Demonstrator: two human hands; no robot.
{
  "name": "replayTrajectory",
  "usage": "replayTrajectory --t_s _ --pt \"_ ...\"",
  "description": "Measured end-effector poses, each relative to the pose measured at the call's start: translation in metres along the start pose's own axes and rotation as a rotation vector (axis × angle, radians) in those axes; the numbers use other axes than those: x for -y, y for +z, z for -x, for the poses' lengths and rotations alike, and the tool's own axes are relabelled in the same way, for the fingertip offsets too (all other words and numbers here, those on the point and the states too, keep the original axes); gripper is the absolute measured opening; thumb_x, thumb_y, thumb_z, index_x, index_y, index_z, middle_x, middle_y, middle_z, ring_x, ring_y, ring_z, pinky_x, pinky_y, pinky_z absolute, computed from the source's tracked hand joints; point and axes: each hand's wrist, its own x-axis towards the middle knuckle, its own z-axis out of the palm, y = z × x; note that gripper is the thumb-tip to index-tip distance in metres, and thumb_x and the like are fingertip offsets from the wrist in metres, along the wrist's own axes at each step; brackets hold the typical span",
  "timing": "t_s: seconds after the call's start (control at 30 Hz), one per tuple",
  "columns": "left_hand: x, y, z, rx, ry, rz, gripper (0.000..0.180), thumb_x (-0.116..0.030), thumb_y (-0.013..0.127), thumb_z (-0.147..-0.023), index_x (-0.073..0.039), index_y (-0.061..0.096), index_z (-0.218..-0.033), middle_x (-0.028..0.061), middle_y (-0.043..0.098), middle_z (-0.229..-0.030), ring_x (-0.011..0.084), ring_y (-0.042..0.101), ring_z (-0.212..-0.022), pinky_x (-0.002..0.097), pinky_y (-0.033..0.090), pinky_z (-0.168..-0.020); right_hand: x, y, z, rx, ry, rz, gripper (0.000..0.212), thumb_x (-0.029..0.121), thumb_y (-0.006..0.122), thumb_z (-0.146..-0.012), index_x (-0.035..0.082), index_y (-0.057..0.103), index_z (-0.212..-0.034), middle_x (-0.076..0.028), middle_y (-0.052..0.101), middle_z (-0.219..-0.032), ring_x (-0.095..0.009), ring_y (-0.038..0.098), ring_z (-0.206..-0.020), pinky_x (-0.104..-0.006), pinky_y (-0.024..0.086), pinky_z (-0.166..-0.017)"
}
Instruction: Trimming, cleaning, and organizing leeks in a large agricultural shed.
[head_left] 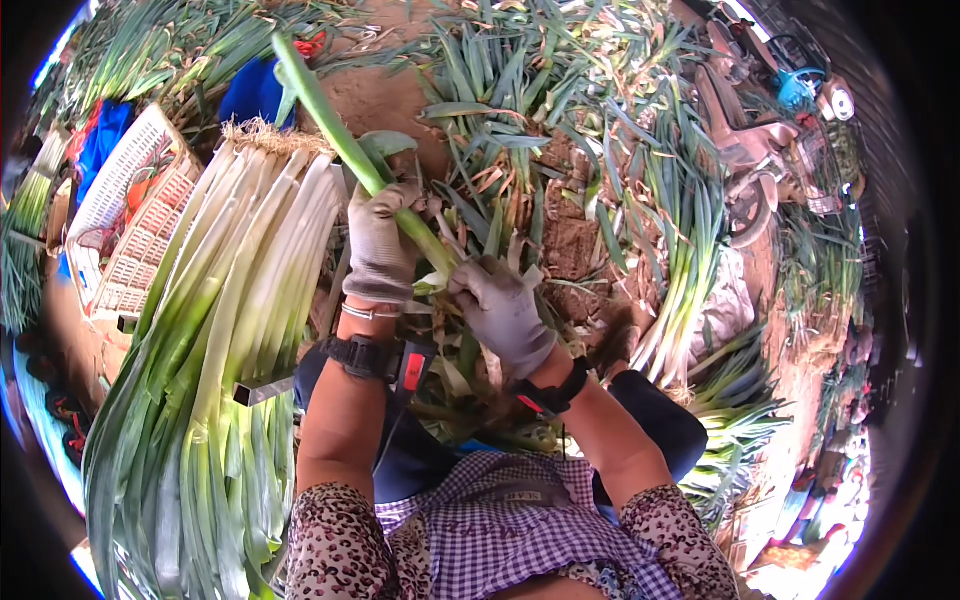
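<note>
A single green leek [335, 122] slants from the upper left down toward the middle. Around its stalk my left hand [382, 248], in a pale work glove, is closed. My right hand [505, 312], gloved alike, has its fingers curled and pinched at the leek's lower end, where pale loose leaf strips hang; the exact grip is partly hidden. To the left of my left hand lies a thick pile of leeks [235, 300], roots at the far end and green leaves toward me. It rests across a metal bar [265, 390].
A pale plastic basket [150, 215] stands at the left. Loose leek leaves [510, 90] cover much of the ground ahead. More leeks [690, 270] lie to the right, before a parked wheeled vehicle [745, 145]. Blue cloth [255, 92] shows behind the pile.
</note>
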Motion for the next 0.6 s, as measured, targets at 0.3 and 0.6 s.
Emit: replayTrajectory --t_s 0.3,0.6 --pt "-0.007 0.014 0.014 -0.009 -0.05 0.14 0.018 0.001 0.055 -0.093 -0.001 0.056 -0.111 0.0093 0.057 -0.082 0.0267 0.061 -0.069 0.0444 0.058 -0.061 0.014 -0.019 -0.009 -0.071 0.12 -0.166 0.029 0.005 0.084 -0.081 0.006 0.067 -0.104 -0.012 0.069 -0.102 -0.031 0.071 -0.092 -0.0416 0.056 -0.082" --pt "-0.017 0.013 0.018 0.119 -0.145 0.113 0.015 -0.005 0.063 -0.096 -0.003 0.06 -0.11 0.0083 0.062 -0.089 0.0271 0.068 -0.084 0.0411 0.059 -0.075 0.008 -0.015 0.013 -0.166 0.217 -0.808 0.026 0.0 0.083 -0.086 0.003 0.061 -0.1 -0.001 0.064 -0.098 -0.018 0.067 -0.091 -0.0314 0.055 -0.08"
